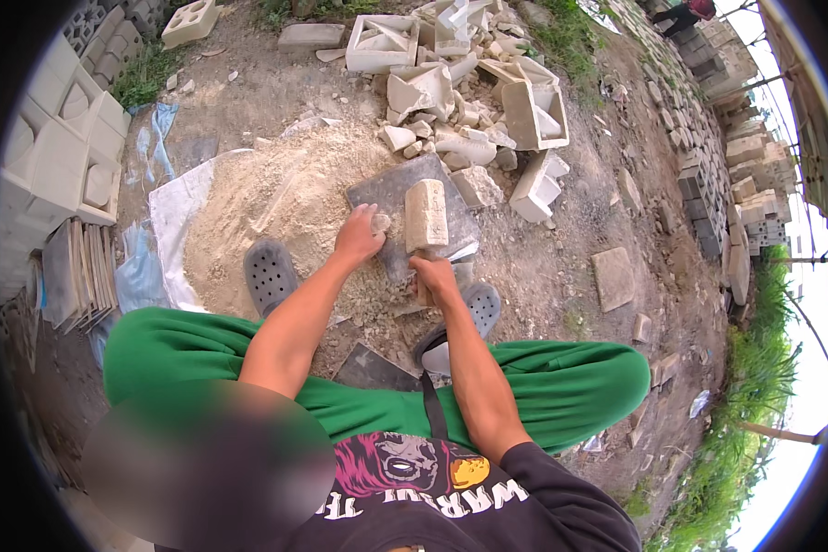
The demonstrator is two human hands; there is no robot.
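Note:
My right hand (431, 276) is wrapped round the handle of a mallet with a thick, pale, blocky head (425, 216). The mallet head is over a dark flat slab (377, 193) on the ground between my feet. My left hand (360, 235) is closed on a small pale stone chunk (382, 224) at the slab's left edge. Beside that hand spreads a heap of pale crushed grit (276, 189), lying on a white sheet (179, 207).
Broken pale blocks (423, 92) are piled beyond the slab. Pale moulded blocks (74, 120) and a stack of thin boards (87, 267) stand at the left. Grey blocks (704, 198) line the right side. A flat stone (614, 278) lies right of my foot. A person (688, 13) is far off.

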